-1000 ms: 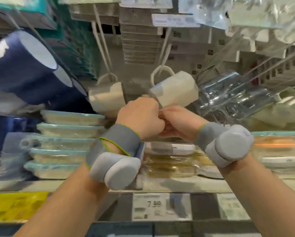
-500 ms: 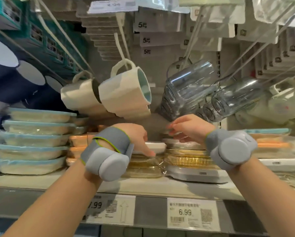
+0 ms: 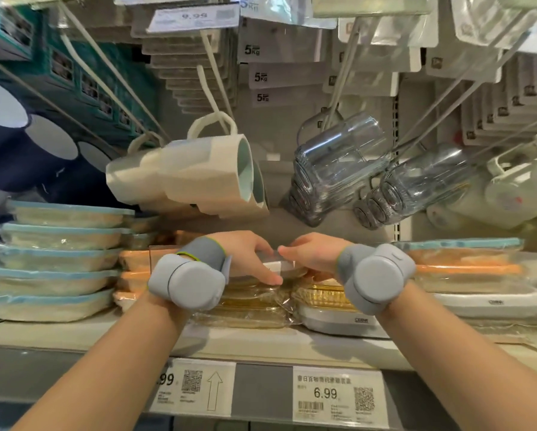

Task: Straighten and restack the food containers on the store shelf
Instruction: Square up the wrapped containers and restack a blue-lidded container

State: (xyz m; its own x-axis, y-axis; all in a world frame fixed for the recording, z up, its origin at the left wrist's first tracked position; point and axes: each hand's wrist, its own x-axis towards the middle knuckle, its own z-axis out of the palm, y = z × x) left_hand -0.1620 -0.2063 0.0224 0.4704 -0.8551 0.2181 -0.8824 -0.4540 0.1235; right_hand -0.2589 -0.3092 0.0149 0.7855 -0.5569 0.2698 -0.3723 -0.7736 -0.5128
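Note:
Both my hands reach into the middle of the store shelf (image 3: pixel 261 345). My left hand (image 3: pixel 245 256) and my right hand (image 3: pixel 313 253) each grip one side of a white-lidded food container (image 3: pixel 281 265) on top of a low stack of yellow-lidded containers (image 3: pixel 254 301) in clear wrap. A white-lidded container (image 3: pixel 335 320) lies at the bottom right of that stack. Tall stacks of blue-lidded containers (image 3: pixel 55 262) stand to the left. Orange-lidded containers (image 3: pixel 466 269) are piled on the right. Grey bands with round pods sit on both wrists.
White mugs (image 3: pixel 205 172) and clear glass mugs (image 3: pixel 338 169) hang on hooks just above my hands. Dark blue cups (image 3: pixel 21 141) hang at the left. Packaged goods hang higher up. Price tags (image 3: pixel 338 396) line the shelf's front edge.
My hands have dropped from the hanging white mug to the shelf and closed on the white-lidded container. The camera view has steadied and tilted down.

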